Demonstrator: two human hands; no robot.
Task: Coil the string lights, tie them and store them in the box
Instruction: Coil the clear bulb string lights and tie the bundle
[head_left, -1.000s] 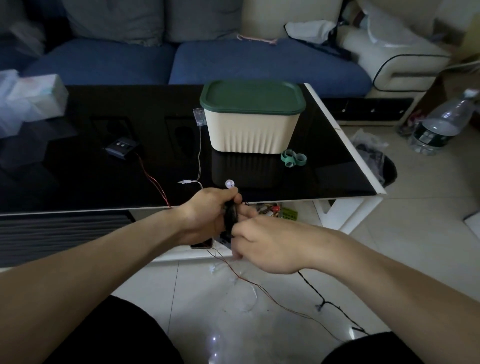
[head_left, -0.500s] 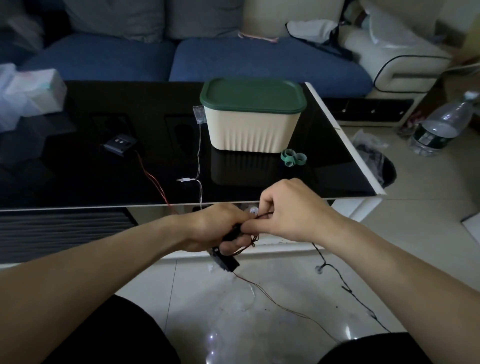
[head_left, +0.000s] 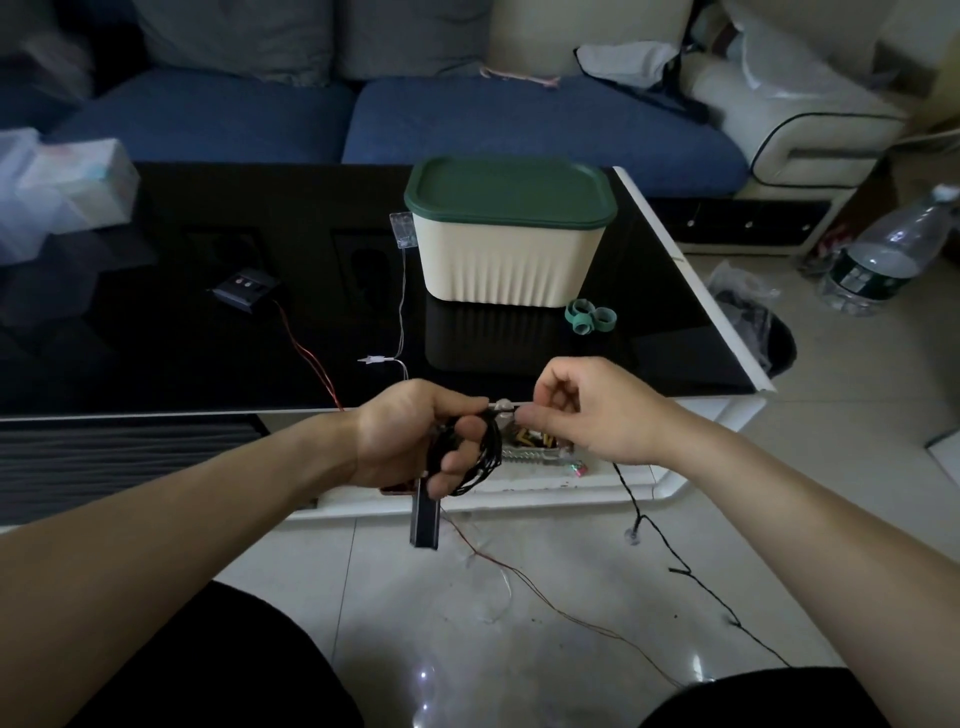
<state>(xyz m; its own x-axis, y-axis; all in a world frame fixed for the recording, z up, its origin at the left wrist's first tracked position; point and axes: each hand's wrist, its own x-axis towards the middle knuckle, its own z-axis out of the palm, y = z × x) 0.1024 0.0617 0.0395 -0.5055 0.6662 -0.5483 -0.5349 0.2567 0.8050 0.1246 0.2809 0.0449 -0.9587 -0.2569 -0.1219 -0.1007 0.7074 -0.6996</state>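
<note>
Both forearms stretched forward over the floor, left hand (head_left: 410, 441) curled round coiled black string lights (head_left: 475, 452), right hand (head_left: 587, 410) pinching the strand beside it, lidded box (head_left: 511, 260) on black table (head_left: 156, 338) beyond

The black-wired string lights (head_left: 480, 449) are partly wound into a small loose coil of several loops, gripped in the left hand just past the near edge of the table. A small clear round bulb (head_left: 503, 404) sits at the top of the coil. A slim black rectangular battery pack (head_left: 425, 519) hangs upright below the coil. The uncoiled rest of the black wire (head_left: 675, 558) trails down to the right and across the pale floor tiles. The cream ribbed plastic box (head_left: 511, 265) stands upright on the glossy black table, its dark green lid (head_left: 511, 192) closed.
</note>
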